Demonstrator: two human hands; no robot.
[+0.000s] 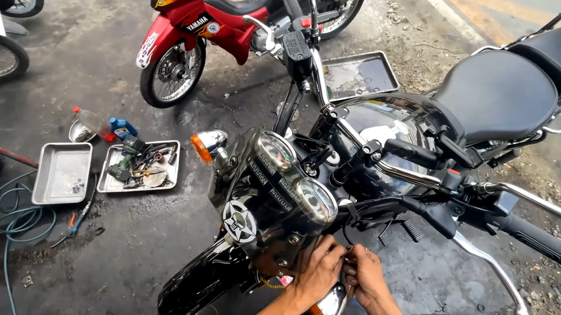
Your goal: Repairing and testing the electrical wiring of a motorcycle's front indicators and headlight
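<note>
Both hands were pressed close together under the headlight [269,198] of the black motorbike [396,132]. The left hand [315,273] and right hand [367,276] had fingers curled on a small part there; it was hidden. Careful, tiny turning seemed needed next. Tool trays [64,174] lay on the floor.

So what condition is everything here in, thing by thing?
Left hand: gripping parts under the gauges.
Right hand: fingers closed beside it.
Black motorcycle: parked, headlight housing open.
Red scooter: parked upright.
Empty tray: on ground.
Tool tray: full of tools.
Green hose: coiled.
</note>
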